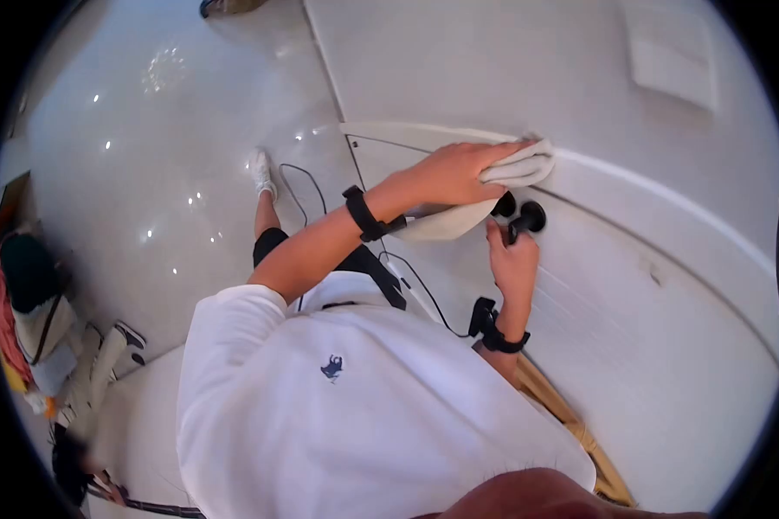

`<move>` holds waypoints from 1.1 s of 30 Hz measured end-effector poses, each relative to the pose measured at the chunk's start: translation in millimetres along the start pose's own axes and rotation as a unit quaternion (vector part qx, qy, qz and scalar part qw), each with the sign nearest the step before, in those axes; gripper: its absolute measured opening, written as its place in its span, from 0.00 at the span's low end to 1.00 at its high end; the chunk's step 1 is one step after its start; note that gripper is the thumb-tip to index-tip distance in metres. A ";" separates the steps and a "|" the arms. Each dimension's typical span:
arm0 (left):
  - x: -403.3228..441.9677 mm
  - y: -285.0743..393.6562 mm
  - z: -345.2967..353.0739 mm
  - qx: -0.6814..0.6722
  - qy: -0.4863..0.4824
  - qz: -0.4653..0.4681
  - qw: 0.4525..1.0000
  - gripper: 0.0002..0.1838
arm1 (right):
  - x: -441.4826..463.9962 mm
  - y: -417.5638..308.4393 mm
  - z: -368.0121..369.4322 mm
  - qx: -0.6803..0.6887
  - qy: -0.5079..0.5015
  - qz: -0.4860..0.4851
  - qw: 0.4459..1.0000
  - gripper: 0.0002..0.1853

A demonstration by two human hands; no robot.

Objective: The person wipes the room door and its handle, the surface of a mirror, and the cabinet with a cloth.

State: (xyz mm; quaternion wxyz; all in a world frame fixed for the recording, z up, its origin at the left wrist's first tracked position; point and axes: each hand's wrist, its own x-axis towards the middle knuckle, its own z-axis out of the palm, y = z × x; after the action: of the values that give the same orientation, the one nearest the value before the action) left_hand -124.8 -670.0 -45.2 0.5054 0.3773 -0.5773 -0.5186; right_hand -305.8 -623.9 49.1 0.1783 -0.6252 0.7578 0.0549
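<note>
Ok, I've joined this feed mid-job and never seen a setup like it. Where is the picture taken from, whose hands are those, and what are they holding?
There is no machine here: these are a person's own bare hands. The only picture comes from a camera worn on that person's head, looking forward and down, so the white shirt is the wearer's. The left hand has a pale folded cloth in its grip, at a broad whitish surface with dark seams. Just below it in the picture, the right hand holds a black round-headed piece; I can't tell what it is. A pale rectangular patch farther up that surface is too blurred to name. Both wrists wear black straps, and a thin black cable appears to run to the right one.
</note>
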 end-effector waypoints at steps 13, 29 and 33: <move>50.6 134.3 38.4 0.014 -0.033 0.100 0.994 0.41 | -45.9 33.2 -61.3 0.161 0.188 -0.137 0.959 0.15; 36.0 133.2 14.9 -0.038 -0.081 0.135 0.987 0.35 | -102.2 19.4 -121.5 -0.112 0.415 0.019 0.903 0.20; 43.2 113.2 23.7 -0.022 -0.149 0.186 0.971 0.27 | -92.9 25.7 -111.4 -0.196 0.458 0.042 0.866 0.16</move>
State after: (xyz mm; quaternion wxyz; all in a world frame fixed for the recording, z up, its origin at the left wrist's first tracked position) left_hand -146.7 -686.2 75.1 0.5096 0.1701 -0.6946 -0.4785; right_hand -338.7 -566.4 180.6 -0.3172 -0.5701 0.7533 -0.0831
